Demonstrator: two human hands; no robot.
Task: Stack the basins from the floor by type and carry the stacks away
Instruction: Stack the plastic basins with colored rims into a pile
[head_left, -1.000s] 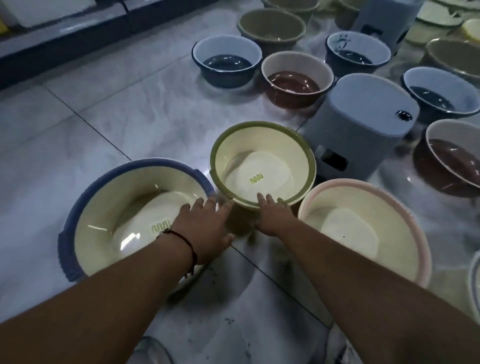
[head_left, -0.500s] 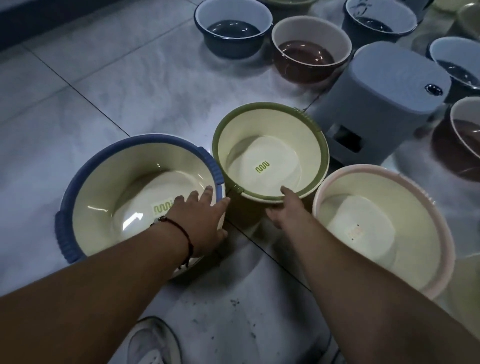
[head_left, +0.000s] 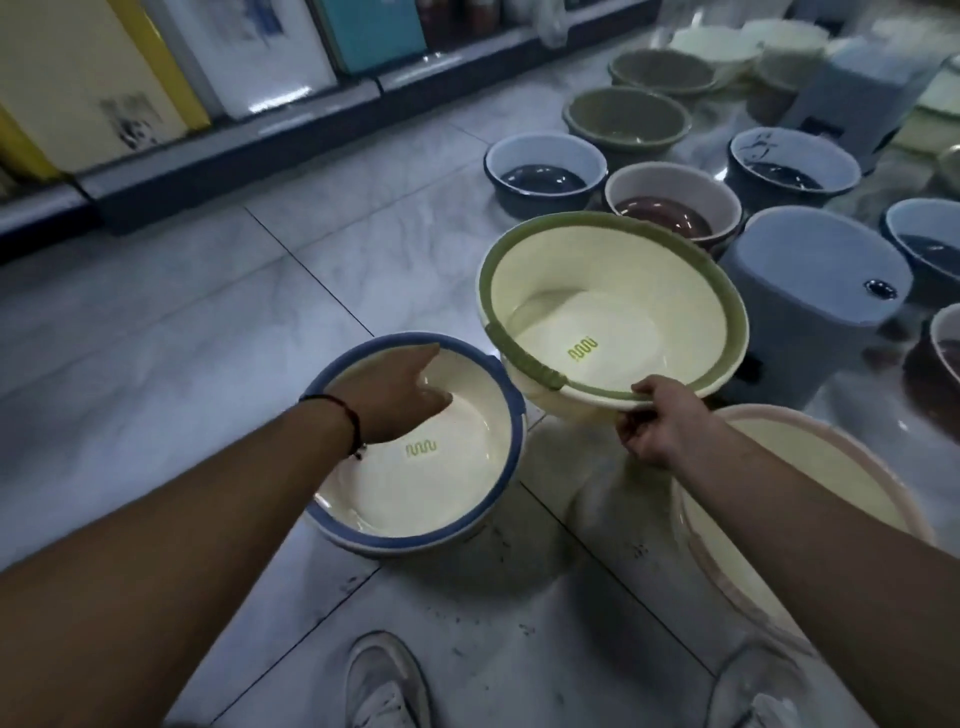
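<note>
My right hand (head_left: 662, 423) grips the near rim of a cream basin with a green rim (head_left: 613, 306), which is lifted off the floor and tilted. A cream basin with a blue rim (head_left: 431, 483) sits on the floor to its left. My left hand (head_left: 392, 392) reaches into that basin; whether it holds the far wall or rim cannot be made out. A cream basin with a pink rim (head_left: 810, 499) lies at the right, partly hidden by my right forearm.
Several blue (head_left: 545, 174), brown (head_left: 672, 208) and olive (head_left: 628, 122) basins cover the floor behind. Two grey plastic stools (head_left: 810, 291) stand among them. A dark shelf base with boxes (head_left: 223, 140) runs along the left. My white shoes (head_left: 387, 680) are near the bottom edge.
My right hand has taken hold of the green-rimmed basin and lifted it off the floor. My left hand moved from the blue-rimmed basin's near rim into it. The view tilted upward.
</note>
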